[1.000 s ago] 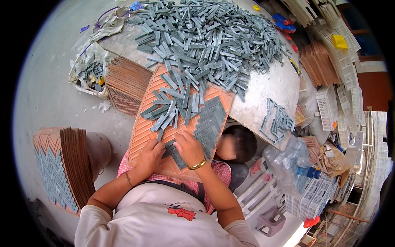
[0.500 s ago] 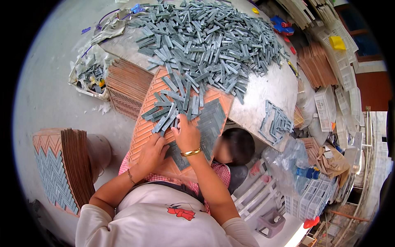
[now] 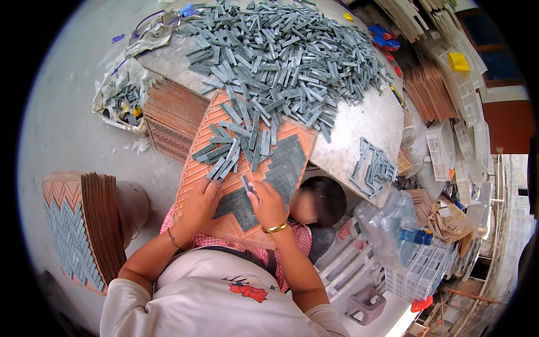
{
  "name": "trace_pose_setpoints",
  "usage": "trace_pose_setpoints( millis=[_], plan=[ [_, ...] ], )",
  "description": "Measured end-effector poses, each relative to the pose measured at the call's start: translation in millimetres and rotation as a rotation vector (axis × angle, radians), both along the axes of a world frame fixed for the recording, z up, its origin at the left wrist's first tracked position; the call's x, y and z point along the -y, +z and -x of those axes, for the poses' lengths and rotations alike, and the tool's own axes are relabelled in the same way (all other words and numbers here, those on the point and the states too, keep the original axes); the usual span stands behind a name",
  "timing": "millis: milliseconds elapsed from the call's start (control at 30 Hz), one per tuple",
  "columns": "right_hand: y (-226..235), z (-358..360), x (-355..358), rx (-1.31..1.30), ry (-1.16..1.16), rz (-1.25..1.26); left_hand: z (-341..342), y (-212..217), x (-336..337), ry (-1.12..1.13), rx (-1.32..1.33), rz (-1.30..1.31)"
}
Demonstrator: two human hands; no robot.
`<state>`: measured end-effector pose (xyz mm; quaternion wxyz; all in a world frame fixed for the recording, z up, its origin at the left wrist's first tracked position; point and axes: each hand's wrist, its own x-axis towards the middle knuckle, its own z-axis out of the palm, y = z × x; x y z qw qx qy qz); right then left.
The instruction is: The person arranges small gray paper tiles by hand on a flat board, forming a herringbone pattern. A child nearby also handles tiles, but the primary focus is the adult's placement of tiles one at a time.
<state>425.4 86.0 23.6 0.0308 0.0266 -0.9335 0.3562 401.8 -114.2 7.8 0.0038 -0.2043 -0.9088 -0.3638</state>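
Head view. Held strip (image 3: 246,183): one, narrow, straight-edged, grey-green, stone-like; pinched between thumb and fingers of the right hand (image 3: 268,203), one end projecting beyond the fingertips, away from the wearer. Right hand otherwise curled, above the tray.

Left hand (image 3: 200,197): one, fingers partly bent and close together, tips at the near ends of the loose strips (image 3: 238,132); whether it grips one cannot be told.

Tray (image 3: 188,188): one, orange, flat, moulded with slanting herringbone slots; set aslant beneath both hands, running from near the wearer's waist to well beyond the fingers. Slots bare at its left margin, outside the left hand.

Laid strips (image 3: 287,163): a dark grey-green herringbone patch, closely fitted, seated in the tray; between the hands, under the right hand, and onward beyond it to the right.

Loose strips: a jumbled cluster on the tray, just beyond both hands, lying at mixed angles, some overlapping.

Heap (image 3: 292,56): many similar strips, grey-green, piled on the table (image 3: 359,121), farther off beyond the hands.

Stack of trays (image 3: 174,106): orange-brown, beyond and left of the left hand.
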Motion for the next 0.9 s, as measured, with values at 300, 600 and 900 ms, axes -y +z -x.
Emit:
trace_pose_setpoints(
  millis=[300,600,900],
  plan=[
    [-4,29,2,0.028,0.073,-0.046,3,12,-19,-0.288,-0.148,0.081],
    [-5,32,-10,0.044,0.132,0.079,6,5,-9,-0.291,-0.114,0.055],
    [6,40,-19,0.116,0.258,-0.001,6,15,-1,-0.305,-0.107,0.038]
  ],
)
